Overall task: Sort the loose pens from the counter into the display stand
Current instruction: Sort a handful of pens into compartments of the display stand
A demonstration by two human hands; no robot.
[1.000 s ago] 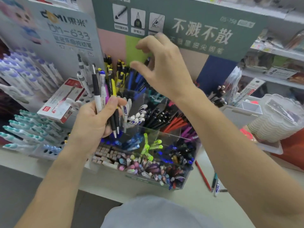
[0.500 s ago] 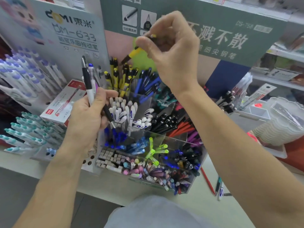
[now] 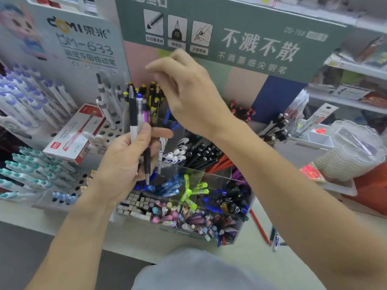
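We see the display stand (image 3: 211,178) on the desk (image 3: 240,260), loose pens (image 3: 272,235) right of it, a pen box (image 3: 73,135) left.

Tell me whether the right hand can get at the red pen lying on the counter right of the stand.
Probably yes. The red pen lies in the open on the counter, nothing on top of it. The right hand is up at the stand's back row and seems to hold nothing.

Two hands are seen: a left hand (image 3: 123,162) and a right hand (image 3: 188,95). About three pens (image 3: 139,114) are held in the left. Three loose pens (image 3: 272,235) are counted on the counter (image 3: 240,260). One red box (image 3: 75,133) is seen.
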